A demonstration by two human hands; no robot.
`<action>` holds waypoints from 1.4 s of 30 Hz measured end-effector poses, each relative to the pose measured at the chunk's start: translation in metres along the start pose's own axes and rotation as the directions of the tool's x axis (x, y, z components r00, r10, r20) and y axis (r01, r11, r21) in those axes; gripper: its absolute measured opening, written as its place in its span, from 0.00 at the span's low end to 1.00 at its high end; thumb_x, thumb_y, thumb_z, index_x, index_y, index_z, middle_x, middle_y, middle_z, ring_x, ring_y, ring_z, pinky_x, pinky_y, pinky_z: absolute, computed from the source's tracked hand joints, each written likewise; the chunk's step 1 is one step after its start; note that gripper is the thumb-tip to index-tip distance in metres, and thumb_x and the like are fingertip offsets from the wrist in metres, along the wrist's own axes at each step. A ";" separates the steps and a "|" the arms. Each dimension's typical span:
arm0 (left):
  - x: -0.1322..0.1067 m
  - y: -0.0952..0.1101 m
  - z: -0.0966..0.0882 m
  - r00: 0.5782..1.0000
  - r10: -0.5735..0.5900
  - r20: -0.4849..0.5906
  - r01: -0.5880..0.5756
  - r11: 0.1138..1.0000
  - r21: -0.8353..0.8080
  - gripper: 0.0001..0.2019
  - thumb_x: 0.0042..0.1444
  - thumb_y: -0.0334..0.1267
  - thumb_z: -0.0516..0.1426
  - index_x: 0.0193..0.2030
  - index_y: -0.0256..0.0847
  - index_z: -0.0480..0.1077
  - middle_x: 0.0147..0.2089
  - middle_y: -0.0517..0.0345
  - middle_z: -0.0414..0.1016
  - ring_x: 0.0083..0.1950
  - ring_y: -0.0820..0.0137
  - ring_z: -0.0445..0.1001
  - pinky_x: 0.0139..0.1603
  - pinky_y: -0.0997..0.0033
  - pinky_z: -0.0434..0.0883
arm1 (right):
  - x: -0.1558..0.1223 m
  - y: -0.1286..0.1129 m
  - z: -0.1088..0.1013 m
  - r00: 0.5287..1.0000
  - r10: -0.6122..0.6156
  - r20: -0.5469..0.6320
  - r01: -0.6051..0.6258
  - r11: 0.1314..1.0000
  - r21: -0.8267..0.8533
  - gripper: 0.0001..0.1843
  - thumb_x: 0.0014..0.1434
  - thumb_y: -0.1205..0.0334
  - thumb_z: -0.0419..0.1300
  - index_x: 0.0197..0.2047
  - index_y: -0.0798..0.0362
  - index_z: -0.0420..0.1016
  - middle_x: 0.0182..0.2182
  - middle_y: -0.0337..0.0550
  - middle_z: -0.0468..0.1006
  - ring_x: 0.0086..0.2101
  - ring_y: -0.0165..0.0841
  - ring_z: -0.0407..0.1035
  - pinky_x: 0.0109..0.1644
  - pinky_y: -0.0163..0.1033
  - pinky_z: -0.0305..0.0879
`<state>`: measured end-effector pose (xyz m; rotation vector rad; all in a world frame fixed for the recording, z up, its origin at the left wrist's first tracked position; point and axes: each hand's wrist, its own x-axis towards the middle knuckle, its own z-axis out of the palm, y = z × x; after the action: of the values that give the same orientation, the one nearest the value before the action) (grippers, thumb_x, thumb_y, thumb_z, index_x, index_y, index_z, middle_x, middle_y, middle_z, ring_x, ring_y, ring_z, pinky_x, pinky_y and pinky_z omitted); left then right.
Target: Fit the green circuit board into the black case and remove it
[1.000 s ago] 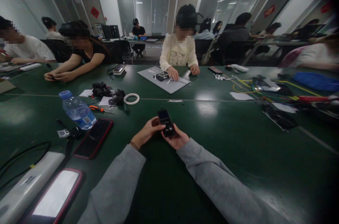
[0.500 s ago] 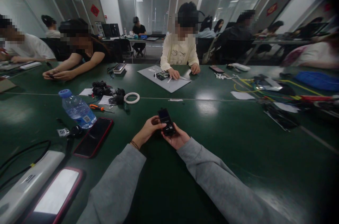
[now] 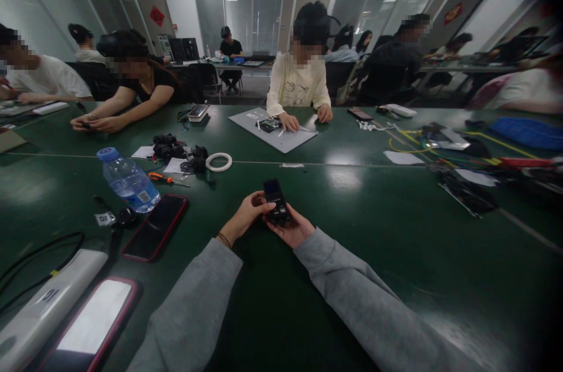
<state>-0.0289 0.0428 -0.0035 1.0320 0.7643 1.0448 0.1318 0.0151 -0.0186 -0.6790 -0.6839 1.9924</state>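
Between my hands, above the green table, is a small black handheld device [image 3: 275,200] with a dark screen at its upper end and light markings lower down. My left hand [image 3: 246,215] grips its left side, the thumb lying across its front near the markings. My right hand [image 3: 294,227] holds it from below and the right, fingers wrapped behind the lower end. The fingers behind the device are partly hidden. To the left of my hands lie a red-edged phone [image 3: 156,228] and an orange-handled screwdriver [image 3: 165,178].
A water bottle [image 3: 128,181] stands left on the green table [image 3: 369,278]. Near it are bundled black cables [image 3: 169,148] and a white tape ring [image 3: 219,162]. A white power strip-like bar [image 3: 48,307] and a pink-edged phone [image 3: 90,325] lie front left. Across sits a person [image 3: 299,75] with a grey board [image 3: 288,143].
The black device has tilted slightly in my hands, with its upper end a little higher. My left thumb has shifted slightly on its front. Both hands keep their hold.
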 end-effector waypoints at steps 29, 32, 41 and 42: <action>-0.002 0.003 0.002 1.000 0.018 0.014 -0.019 1.000 0.020 0.24 0.42 0.37 0.64 0.46 0.37 0.63 0.45 0.50 0.70 0.45 0.67 0.70 0.44 0.66 0.66 | -0.002 -0.001 0.003 1.000 0.021 0.016 -0.021 0.998 0.058 0.27 0.56 0.47 0.56 0.52 0.57 0.61 0.46 0.51 0.70 0.45 0.40 0.69 0.57 0.47 0.60; -0.001 0.002 0.001 1.000 0.004 0.029 -0.005 0.999 0.033 0.24 0.42 0.37 0.64 0.47 0.37 0.62 0.44 0.51 0.70 0.44 0.67 0.70 0.42 0.67 0.67 | -0.003 0.002 0.002 0.999 -0.041 0.032 0.040 0.999 0.029 0.25 0.54 0.49 0.59 0.50 0.56 0.63 0.47 0.51 0.70 0.45 0.40 0.68 0.55 0.47 0.62; 0.000 0.002 -0.001 0.999 -0.014 0.042 0.012 0.998 0.056 0.25 0.42 0.36 0.65 0.47 0.37 0.63 0.44 0.52 0.70 0.44 0.69 0.70 0.43 0.68 0.66 | -0.004 0.004 0.003 0.998 -0.067 -0.007 0.067 0.995 0.074 0.17 0.49 0.58 0.66 0.40 0.50 0.65 0.40 0.43 0.73 0.42 0.40 0.70 0.50 0.49 0.64; 0.000 0.002 -0.001 0.999 -0.010 0.041 0.007 0.998 0.058 0.25 0.42 0.36 0.65 0.48 0.37 0.63 0.44 0.52 0.70 0.44 0.69 0.70 0.43 0.68 0.66 | -0.004 0.003 0.004 0.998 -0.064 -0.012 0.064 0.995 0.076 0.17 0.48 0.58 0.66 0.39 0.50 0.65 0.40 0.43 0.73 0.42 0.41 0.70 0.50 0.48 0.64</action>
<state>-0.0307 0.0432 -0.0021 1.0953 0.7685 0.9963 0.1294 0.0091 -0.0174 -0.6137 -0.6133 1.9448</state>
